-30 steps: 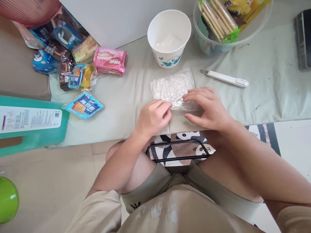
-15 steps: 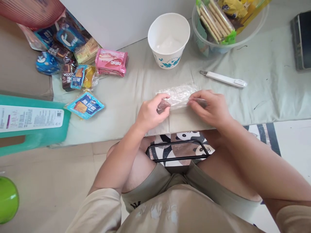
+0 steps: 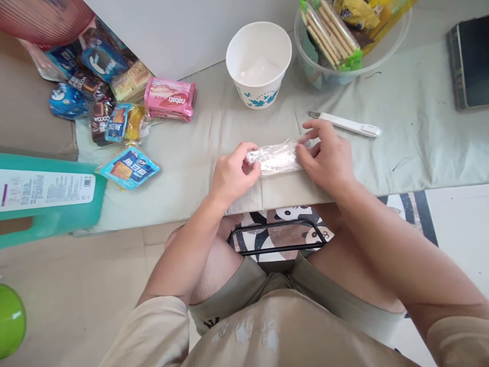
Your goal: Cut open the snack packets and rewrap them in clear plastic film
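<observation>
A crumpled strip of clear plastic film [image 3: 278, 157] lies between my two hands, just above the cloth near the table's front edge. My left hand [image 3: 235, 171] pinches its left end between thumb and fingers. At the right end, my right hand [image 3: 329, 158] has its thumb against the film, fingers curled behind and the index finger raised. A white paper cup [image 3: 260, 66] with blue leaf prints stands beyond the film; something pale and see-through lies in it. The white utility knife [image 3: 346, 124] rests just past my right hand.
Wrapped snacks [image 3: 132, 165] are heaped at the left, with a pink wafer pack [image 3: 170, 98] among them. A clear tub [image 3: 385, 61] of snacks stands at the back right, near a dark phone-like device [image 3: 473, 63]. A teal jug [image 3: 69, 221] lies at the left edge.
The film is now drawn into a narrower strip. My right hand has shifted its grip, its index finger lifting away from the thumb. The whole view has slid slightly.
</observation>
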